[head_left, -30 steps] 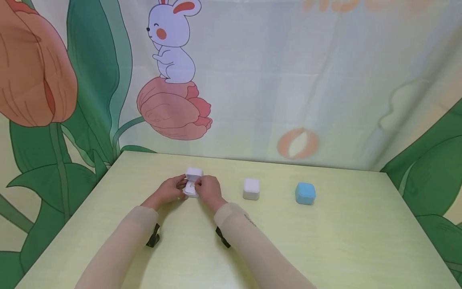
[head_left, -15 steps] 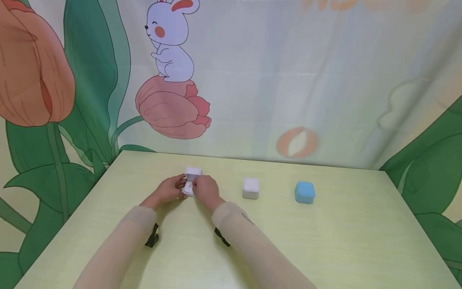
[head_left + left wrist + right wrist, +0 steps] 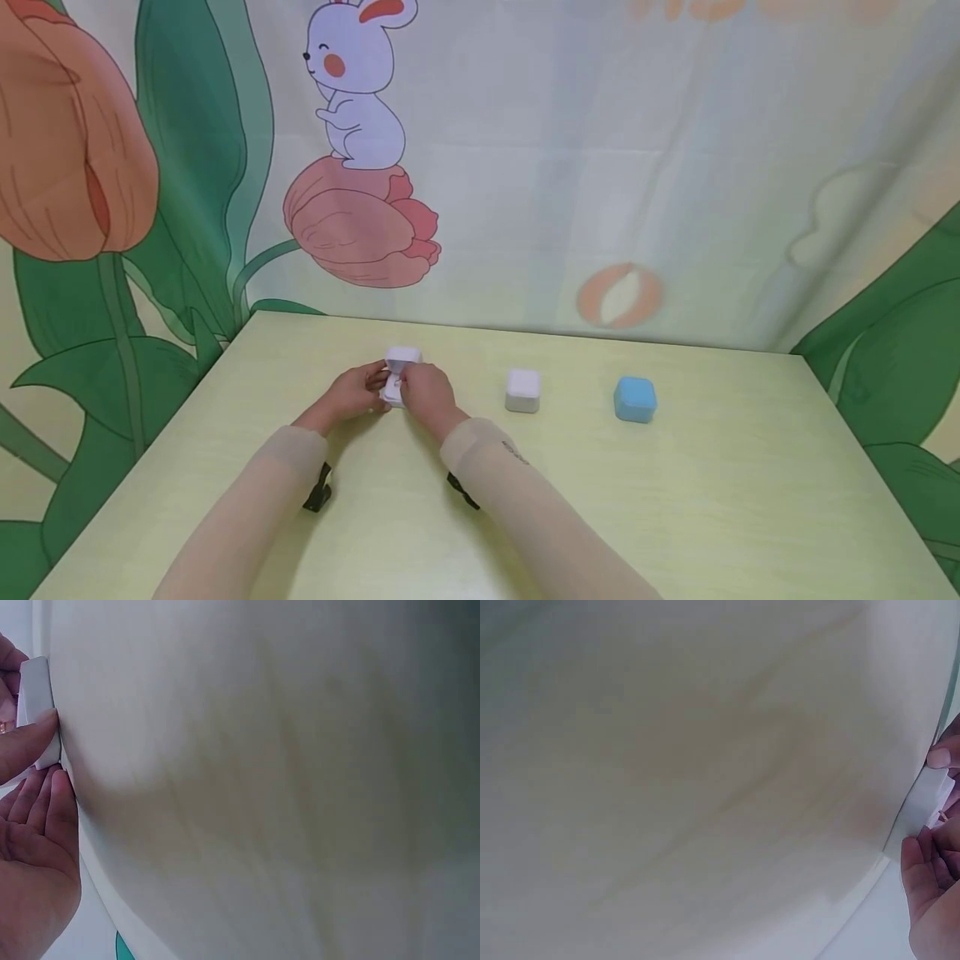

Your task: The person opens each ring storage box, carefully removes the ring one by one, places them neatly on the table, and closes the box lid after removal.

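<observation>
A: Where is the ring box [image 3: 403, 356]?

B: Toward the far left part of the table [image 3: 712, 483], base on the tabletop, white lid raised.

A: And the left hand [image 3: 352, 394]?

B: Its grip pinches that box: the thumb lies against the front of the base, with fingers along the left side.

A: The right hand [image 3: 430, 396]?

B: Its fingers bend in at the box's mouth, from the right. A bit of gold-coloured ring [image 3: 3, 728] shows close to the fingertips in the left wrist view. I can't tell whether that grip pinches the ring or only touches it.

A: What else is on the table?

B: 2 more boxes, well apart: a white box [image 3: 522, 392] to the right of the right hand, then a blue box [image 3: 635, 399] farther right.

A: And around it?

B: Behind the table hangs a cloth [image 3: 510, 150] printed with a rabbit [image 3: 363, 125] on a pink tulip [image 3: 363, 229]. Beige sleeves [image 3: 255, 508] reach in from the near edge.
</observation>
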A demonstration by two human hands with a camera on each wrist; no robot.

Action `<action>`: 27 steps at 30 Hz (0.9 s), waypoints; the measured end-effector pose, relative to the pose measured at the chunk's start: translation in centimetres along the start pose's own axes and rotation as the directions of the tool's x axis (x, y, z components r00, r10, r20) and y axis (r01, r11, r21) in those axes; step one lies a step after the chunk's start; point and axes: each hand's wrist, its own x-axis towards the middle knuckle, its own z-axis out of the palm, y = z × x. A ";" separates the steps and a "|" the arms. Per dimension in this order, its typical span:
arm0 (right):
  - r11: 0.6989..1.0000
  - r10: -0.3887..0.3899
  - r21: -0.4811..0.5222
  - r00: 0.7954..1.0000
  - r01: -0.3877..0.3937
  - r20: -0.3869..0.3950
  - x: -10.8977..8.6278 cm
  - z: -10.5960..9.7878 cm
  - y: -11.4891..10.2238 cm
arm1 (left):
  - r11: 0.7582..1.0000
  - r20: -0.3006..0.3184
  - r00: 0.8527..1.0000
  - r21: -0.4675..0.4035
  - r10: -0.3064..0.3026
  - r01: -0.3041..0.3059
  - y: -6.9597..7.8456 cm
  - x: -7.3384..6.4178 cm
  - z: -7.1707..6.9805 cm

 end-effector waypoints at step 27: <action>0.993 0.014 0.114 0.998 -0.007 -0.065 -0.4 -0.3 0.6 | 1.000 -0.008 1.000 -0.004 0.006 -0.006 0.3 0.0 0.0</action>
